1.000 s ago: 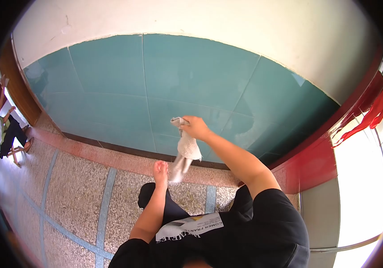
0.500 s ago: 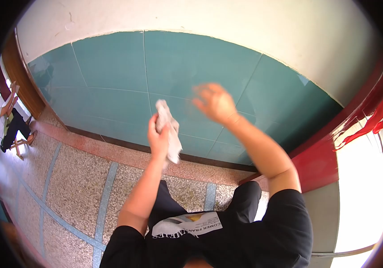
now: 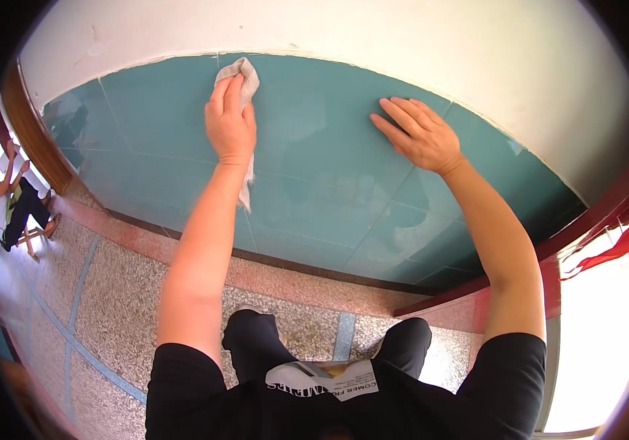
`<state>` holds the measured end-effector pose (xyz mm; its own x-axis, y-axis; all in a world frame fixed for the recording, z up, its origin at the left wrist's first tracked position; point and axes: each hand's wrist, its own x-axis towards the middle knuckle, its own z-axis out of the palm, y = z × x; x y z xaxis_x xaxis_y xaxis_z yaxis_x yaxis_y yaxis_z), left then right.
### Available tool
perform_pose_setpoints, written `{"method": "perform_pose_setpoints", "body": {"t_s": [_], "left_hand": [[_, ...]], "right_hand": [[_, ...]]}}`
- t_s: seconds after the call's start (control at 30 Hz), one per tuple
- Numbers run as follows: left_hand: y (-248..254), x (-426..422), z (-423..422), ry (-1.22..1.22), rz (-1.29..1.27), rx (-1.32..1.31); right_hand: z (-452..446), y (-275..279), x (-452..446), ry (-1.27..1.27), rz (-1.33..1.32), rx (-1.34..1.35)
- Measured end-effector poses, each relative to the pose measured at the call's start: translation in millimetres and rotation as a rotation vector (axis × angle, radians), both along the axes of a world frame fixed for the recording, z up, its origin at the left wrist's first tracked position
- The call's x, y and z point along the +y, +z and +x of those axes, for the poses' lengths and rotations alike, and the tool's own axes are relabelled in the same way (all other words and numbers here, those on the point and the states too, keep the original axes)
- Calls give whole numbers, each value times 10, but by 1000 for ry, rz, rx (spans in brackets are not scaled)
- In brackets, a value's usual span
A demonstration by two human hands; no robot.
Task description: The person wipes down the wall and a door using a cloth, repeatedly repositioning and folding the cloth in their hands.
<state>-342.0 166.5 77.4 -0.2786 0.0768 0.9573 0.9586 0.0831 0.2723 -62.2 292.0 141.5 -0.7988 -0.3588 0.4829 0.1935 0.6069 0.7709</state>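
A whitish cloth [image 3: 248, 82] lies against the top part of the teal tiled wall [image 3: 314, 125], near the edge of the white plaster. My left hand [image 3: 231, 125] presses on it with the fingers over the cloth, and one end hangs down below the wrist. Further right, my right hand [image 3: 421, 136] rests on or very near the tiles, fingers stretched out, holding nothing.
At the far left a person [image 3: 14, 198] sits on a wooden stool [image 3: 30, 242] with arms raised. Speckled floor [image 3: 124, 293] with blue strips runs below the wall. A red cloth [image 3: 615, 249] hangs at the right beside a bright opening.
The cloth passed from my right hand to my left, which has moved up onto the upper tiles with it. My right hand has moved up and right to the wall.
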Motion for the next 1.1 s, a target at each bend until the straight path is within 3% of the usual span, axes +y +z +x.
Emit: {"method": "perform_pose_setpoints", "body": {"t_s": [0.33, 0.4, 0.53, 0.57, 0.63, 0.67, 0.73, 0.8, 0.9, 0.97, 1.1], "left_hand": [[-700, -90, -15, -5, -54, 18], [-975, -250, -59, -66, -305, 63], [-1523, -867, -425, -62, -1623, -9], [-1647, -993, -515, -62, -1623, -25], [-1757, -1184, -650, -48, -1228, -556], [-1803, -1237, -669, -46, -1242, -565], [-1840, -1231, -719, -69, -913, -523], [-1702, -1157, -694, -96, -945, -587], [-1652, -981, -701, -237, -783, -585], [-1516, -864, -588, -421, -592, -598], [-1039, -697, -135, -410, -461, -518]], "right_hand": [[-5, 4, -20, 56, -9, 45], [-11, -31, 42, 29, -17, 19], [6, -27, -14, 28, -28, -11], [4, -29, -5, 6, -10, -10], [-15, -26, 8, -24, -8, -2], [-6, -48, -17, -22, -24, -8], [0, -2, -46, -23, -1, 8], [-13, -7, -28, -20, -7, 5], [-9, -18, -12, -5, -23, -5], [-22, -12, -26, 15, -9, 16], [-46, -13, -23, 22, 5, 22]]}}
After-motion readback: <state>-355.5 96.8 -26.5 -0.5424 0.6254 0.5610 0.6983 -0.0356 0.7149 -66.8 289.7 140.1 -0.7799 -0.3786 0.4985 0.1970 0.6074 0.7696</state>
